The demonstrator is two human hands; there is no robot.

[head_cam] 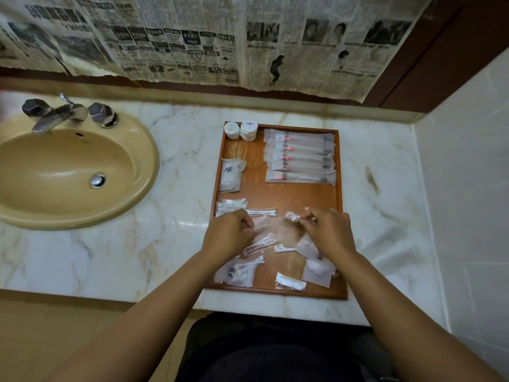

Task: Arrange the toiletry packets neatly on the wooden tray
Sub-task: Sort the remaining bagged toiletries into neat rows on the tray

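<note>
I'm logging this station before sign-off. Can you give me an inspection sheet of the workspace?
Surface: marble counter, brown mark at right.
Job's things: wooden tray; toothbrush packets rowed far right; round tubs far left; loose packets scattered at near end.
Clutter: nothing seen.
Hands: left hand pinches a clear packet; right hand pinches a small packet.
Cables: nothing seen.
Surroundings: sink, faucet, newspaper on wall.

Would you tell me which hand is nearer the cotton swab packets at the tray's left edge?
Left. The left hand is just in front of the cotton swab packets; the right hand is well to their right.
</note>
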